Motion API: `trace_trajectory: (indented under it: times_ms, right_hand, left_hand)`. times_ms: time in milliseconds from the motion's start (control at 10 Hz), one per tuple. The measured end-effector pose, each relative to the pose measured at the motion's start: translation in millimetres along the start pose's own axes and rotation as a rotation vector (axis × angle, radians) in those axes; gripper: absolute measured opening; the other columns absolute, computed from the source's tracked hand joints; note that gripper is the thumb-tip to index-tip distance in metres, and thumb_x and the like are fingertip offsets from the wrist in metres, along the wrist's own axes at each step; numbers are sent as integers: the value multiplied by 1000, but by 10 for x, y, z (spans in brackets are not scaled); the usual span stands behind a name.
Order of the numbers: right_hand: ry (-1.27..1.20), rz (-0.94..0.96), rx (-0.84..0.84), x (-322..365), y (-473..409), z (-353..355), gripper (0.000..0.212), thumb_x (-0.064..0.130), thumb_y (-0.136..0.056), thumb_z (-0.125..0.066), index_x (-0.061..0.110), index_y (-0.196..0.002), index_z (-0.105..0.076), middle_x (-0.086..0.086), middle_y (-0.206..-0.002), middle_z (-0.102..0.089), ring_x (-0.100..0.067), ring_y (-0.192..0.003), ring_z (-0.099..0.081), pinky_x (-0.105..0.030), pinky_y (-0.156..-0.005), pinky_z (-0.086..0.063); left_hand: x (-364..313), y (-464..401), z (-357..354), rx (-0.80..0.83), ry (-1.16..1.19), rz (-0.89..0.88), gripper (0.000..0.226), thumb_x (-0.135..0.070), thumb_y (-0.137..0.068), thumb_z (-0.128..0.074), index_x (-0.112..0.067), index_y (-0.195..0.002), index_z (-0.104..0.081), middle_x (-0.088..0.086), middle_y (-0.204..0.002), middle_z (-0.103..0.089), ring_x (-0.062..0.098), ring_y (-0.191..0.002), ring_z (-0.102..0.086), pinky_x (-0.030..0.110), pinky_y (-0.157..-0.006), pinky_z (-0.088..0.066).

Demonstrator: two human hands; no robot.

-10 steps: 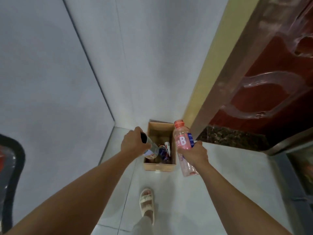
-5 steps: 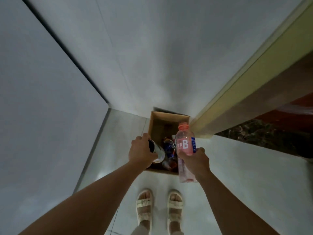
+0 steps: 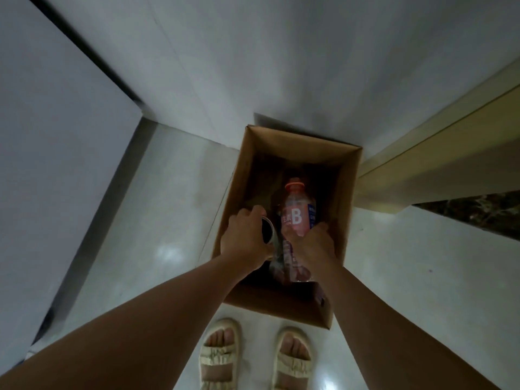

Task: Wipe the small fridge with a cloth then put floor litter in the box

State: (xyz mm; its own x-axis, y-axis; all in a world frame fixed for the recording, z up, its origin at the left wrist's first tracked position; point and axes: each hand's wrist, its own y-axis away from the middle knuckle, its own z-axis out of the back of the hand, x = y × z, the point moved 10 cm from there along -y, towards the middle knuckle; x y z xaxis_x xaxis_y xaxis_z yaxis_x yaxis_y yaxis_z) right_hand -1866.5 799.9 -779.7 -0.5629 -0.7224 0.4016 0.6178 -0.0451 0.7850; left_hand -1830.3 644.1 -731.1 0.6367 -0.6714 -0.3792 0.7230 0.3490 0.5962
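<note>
My arms reach down into the box (image 3: 349, 175): left hand (image 3: 246, 243) grips a can (image 3: 267, 230), right hand (image 3: 311, 244) a pink bottle (image 3: 297, 212).

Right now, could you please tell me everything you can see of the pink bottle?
The pink bottle is clear plastic with an orange-pink cap and a pink label bearing a large white B beside a blue panel. It points cap-first away from the person, over the open cardboard box. The right hand grips its lower half, hiding part of it.
</note>
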Motion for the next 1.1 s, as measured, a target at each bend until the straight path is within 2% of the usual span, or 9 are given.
trace_trajectory:
  times_ms: [100,300,500,700,800,900,1100]
  right_hand:
    - [-43,-9,-6,-126,-272,-169,81,40,-84,-65,7,-142,-19,-16,-136,-43,-33,-118,-52,-35,-85,-45]
    - [-48,-33,-14,-278,-508,-359,80,35,-86,-65,7,-143,-18,-16,-137,-42,-33,-121,-49,-41,-94,-45]
    - [19,-18,13,-263,-591,-410,75,22,-90,-60,9,-146,-12,-17,-143,-35,-34,-128,-42,-45,-102,-40]
    - [55,41,90,-110,-320,-333,77,26,-88,-65,11,-146,-17,-15,-144,-37,-31,-127,-44,-42,-104,-42]
    - [145,76,89,14,-39,-153,77,23,-85,-68,13,-145,-21,-13,-144,-36,-29,-128,-43,-39,-105,-42]
    - [220,129,80,176,303,57,79,21,-78,-74,13,-141,-27,-11,-139,-43,-27,-124,-47,-38,-103,-43]
    - [198,164,81,492,1069,580,82,19,-73,-79,15,-140,-31,-6,-135,-45,-25,-120,-49,-38,-99,-47]
  left_hand:
    - [91,-215,-237,36,-27,8,71,-22,-67,-79,-23,-126,-40,2,-124,-48,22,-117,-47,40,-93,-50]
    - [264,-423,-550,117,-79,12,71,-20,-68,-78,-22,-128,-40,5,-126,-47,24,-118,-47,39,-92,-50]
    - [309,-445,-687,167,-112,26,77,-18,-74,-74,-22,-138,-32,6,-134,-43,25,-124,-45,39,-97,-47]
    - [195,-268,-426,142,-145,39,73,-15,-78,-70,-23,-138,-31,4,-135,-43,23,-124,-44,37,-97,-47]
    - [52,-71,-168,119,-114,34,69,-14,-78,-69,-22,-137,-33,2,-133,-45,20,-123,-44,36,-99,-45]
    - [-119,186,130,106,-100,39,67,-17,-78,-70,-22,-135,-34,1,-133,-46,20,-123,-44,36,-100,-44]
    - [-522,834,760,65,-33,11,65,-23,-78,-67,-25,-134,-34,0,-131,-47,18,-119,-46,32,-95,-42]
